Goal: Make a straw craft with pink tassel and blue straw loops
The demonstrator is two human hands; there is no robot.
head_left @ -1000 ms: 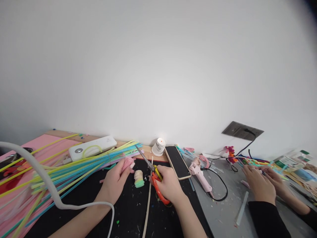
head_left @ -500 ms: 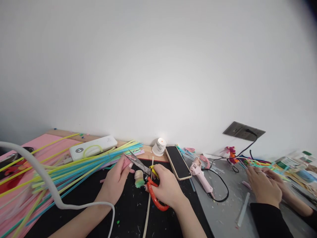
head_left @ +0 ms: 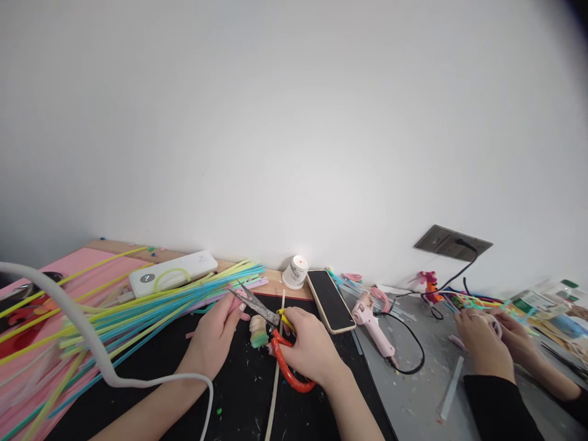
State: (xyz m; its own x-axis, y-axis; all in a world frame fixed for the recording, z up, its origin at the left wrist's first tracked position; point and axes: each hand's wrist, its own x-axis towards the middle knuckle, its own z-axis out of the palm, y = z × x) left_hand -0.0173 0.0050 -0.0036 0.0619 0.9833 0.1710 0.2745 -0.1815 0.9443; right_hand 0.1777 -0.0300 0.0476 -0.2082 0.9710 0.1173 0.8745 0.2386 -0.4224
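My right hand is closed round the handles of a pair of scissors with orange and yellow grips. Their blades, slightly parted, point up and left to my left hand. Pinched in my left fingers is a pink pipe cleaner piece, mostly covered by the fingers; the blades lie over or against it, and I cannot tell which. Between my hands a small coiled bundle of cream and green pipe cleaner stands above the black mat. A long pale stick runs beneath my right hand.
Many coloured pipe cleaners and a white power bank lie left. A white cable arches over the left arm. A paper cup, phone and pink glue gun stand beyond. At right are another person's hands.
The scissor blades have shifted very slightly while my hands stay almost in place. At the right, the other person's hands have turned a little, and a pale object shows between them.
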